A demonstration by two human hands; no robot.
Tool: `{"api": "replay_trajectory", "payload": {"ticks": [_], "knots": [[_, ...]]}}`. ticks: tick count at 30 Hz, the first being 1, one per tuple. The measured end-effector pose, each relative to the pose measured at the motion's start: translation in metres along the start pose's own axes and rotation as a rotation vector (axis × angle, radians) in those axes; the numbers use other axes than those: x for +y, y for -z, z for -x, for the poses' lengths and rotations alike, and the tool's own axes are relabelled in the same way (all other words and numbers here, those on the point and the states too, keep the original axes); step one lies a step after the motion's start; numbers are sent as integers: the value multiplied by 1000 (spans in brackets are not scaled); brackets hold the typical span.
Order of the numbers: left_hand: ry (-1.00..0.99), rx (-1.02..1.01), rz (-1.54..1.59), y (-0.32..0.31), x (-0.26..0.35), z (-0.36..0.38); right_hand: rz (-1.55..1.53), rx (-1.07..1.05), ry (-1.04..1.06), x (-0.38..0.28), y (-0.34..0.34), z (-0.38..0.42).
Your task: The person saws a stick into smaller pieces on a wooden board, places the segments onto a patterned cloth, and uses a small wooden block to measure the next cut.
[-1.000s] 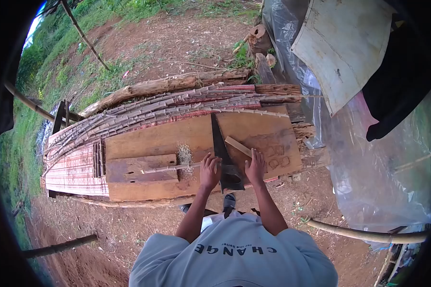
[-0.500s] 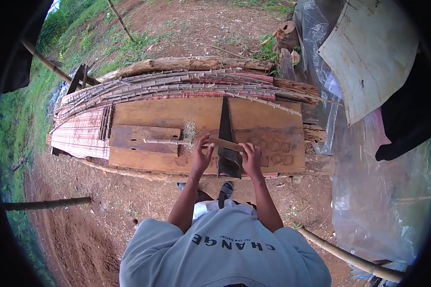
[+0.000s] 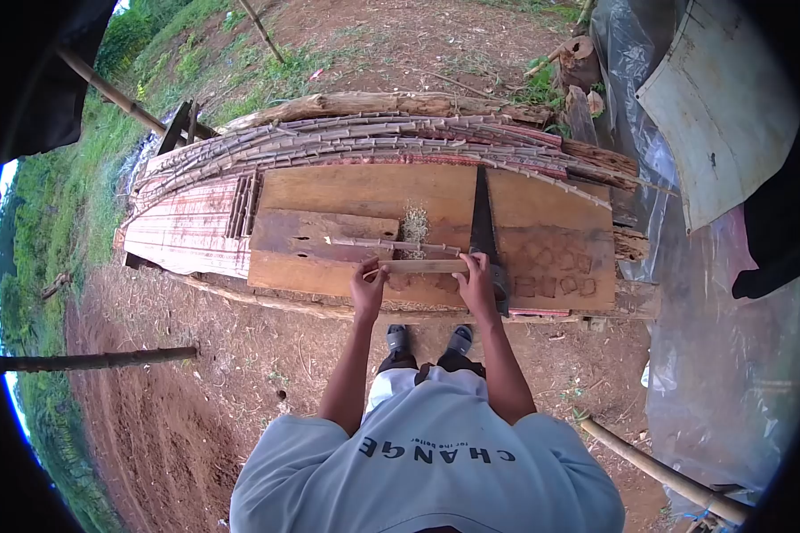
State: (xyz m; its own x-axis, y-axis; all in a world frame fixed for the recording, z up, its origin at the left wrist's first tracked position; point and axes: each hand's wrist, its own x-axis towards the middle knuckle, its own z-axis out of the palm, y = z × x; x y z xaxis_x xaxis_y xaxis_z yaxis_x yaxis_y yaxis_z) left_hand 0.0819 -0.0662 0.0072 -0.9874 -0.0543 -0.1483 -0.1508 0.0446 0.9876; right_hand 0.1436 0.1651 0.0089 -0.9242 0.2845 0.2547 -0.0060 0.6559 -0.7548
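Note:
A flat wooden strip (image 3: pixel 422 266) spans between my hands above the near part of a wide wooden board (image 3: pixel 329 186). My left hand (image 3: pixel 367 289) pinches its left end, and my right hand (image 3: pixel 477 289) grips the right end. Just beyond the strip, a knobbly cut stem (image 3: pixel 373 243), like a cassava cutting, lies almost parallel to it, resting partly on a smaller dark plank (image 3: pixel 284 233). To the right, a handsaw (image 3: pixel 483 213) lies across the board, its handle close to my right hand and partly hidden by it.
Sawdust (image 3: pixel 414 222) is scattered near the stem. Long knobbly stems (image 3: pixel 356 138) lie along the table's far side. Several short cut stems (image 3: pixel 244 206) sit on the striped cloth (image 3: pixel 187 231) at left. Plastic sheeting (image 3: pixel 693 355) hangs at right, and a bamboo pole (image 3: pixel 658 471) slants at lower right.
Both hands have carried the wooden strip leftward from over the saw, and it is now more level beside the stem. The camera view has shifted, so the table appears farther right.

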Motion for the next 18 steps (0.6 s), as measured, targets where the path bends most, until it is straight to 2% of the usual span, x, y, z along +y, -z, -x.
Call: {"api": "replay_trajectory", "payload": {"ticks": [3, 5, 9, 11, 14, 18], "knots": [[-49, -7, -60, 14, 2, -11, 195, 32, 30, -18, -4, 0], [-41, -36, -86, 18, 5, -18, 342, 51, -50, -23, -9, 1], [-40, -90, -96, 22, -4, -24, 386, 123, -81, -14, -30, 8], [-48, -104, -113, 22, -9, -27, 430, 187, -161, -7, -38, 13], [-28, -114, -95, 20, -17, -32, 545, 162, -110, -5, -39, 18], [-34, -128, -127, 22, -19, -39, 550, 159, -153, -16, -35, 21]]}}
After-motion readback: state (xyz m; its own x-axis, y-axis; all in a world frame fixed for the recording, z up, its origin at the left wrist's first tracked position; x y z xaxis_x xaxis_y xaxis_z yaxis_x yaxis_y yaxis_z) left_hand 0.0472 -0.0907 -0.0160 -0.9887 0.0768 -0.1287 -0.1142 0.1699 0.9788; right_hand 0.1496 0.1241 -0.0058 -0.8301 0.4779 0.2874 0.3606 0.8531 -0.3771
